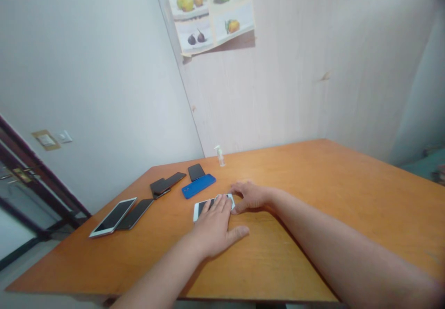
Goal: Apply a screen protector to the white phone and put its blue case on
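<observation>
A white phone or small tablet [196, 212] with a dark screen lies flat near the middle of the table. My left hand [216, 228] rests flat across its screen, fingers stretched forward and thumb out to the right. Around the device's right end, my right hand [251, 196] has its thumb at the near corner and its fingers at the far one. Much of the screen is hidden under my left hand. Just beyond lies a blue phone [199, 186], touching or very close to a dark phone [196, 172] behind it.
Left on the wooden table [313, 179] lie a white tablet [114, 217], a dark phone [136, 214] beside it, and two dark phones [169, 183] overlapping. A clear pump bottle [220, 156] stands near the back wall. Fruit pictures [212, 15] hang above.
</observation>
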`<state>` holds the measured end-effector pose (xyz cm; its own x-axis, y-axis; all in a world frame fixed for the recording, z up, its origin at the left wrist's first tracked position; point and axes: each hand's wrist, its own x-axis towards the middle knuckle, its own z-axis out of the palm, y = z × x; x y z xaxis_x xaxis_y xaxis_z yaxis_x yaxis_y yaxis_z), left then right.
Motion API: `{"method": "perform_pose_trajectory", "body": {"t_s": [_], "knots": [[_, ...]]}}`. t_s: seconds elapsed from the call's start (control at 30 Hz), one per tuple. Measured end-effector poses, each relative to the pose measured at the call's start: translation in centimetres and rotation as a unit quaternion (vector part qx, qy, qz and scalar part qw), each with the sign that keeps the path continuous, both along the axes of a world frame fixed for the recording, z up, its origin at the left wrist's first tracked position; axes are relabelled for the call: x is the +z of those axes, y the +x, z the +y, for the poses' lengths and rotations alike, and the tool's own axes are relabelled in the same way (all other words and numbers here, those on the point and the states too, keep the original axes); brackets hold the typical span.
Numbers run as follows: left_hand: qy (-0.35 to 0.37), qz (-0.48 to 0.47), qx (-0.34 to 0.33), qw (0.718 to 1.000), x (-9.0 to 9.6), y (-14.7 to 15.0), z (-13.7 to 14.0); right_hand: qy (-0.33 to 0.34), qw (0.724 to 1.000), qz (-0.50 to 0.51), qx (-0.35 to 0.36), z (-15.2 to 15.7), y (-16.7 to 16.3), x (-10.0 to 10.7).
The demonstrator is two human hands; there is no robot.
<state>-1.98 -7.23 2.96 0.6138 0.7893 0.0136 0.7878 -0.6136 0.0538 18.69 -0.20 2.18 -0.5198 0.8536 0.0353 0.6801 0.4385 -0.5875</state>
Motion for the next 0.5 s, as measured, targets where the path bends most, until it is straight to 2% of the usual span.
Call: {"method": "perform_pose_trajectory", "body": {"t_s": [0.13,0.23,0.33,0.5], "knots": [[0.028,-0.016,0.032,0.999,-0.9,1.4,1.9,-0.001,1.000,0.004,-0.010,-0.2,0.0,0.0],[0.040,-0.016,0.040,0.998,-1.2,1.3,1.9,-0.002,1.000,0.000,-0.006,-0.2,-0.1,0.0],[0.044,-0.005,0.060,0.997,-1.1,-0.6,1.4,-0.004,1.000,-0.011,-0.006,-0.1,0.0,0.1],[0.051,0.012,0.138,0.989,-0.9,-5.4,1.5,-0.010,1.000,-0.009,0.001,0.0,0.1,0.1]]}}
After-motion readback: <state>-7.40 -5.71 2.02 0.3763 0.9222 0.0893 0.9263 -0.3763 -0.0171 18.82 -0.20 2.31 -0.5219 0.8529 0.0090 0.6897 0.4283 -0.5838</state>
